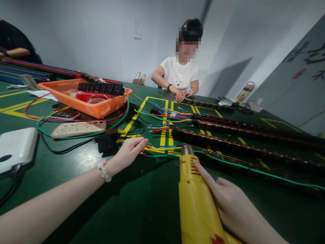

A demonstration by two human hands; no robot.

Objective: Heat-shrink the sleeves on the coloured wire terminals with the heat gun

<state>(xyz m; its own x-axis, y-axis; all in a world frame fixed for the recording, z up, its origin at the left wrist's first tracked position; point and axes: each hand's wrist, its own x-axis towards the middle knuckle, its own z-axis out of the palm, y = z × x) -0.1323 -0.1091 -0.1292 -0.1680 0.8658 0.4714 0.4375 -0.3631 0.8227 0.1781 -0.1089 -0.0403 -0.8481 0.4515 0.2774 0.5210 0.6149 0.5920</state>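
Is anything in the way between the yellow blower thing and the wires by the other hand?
Nothing I can see. The right hand holds the yellow heat gun, its nozzle near the wires that run to the left hand. I can't tell whether nozzle and wires touch.

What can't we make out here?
All in the head view:
Left hand: its contact with the wires, hidden by the hand itself.
Yellow heat gun: lower end, cut off by the bottom edge.
White box: left end, cut off by the left edge.
Phone: screen text, too small and blurred.
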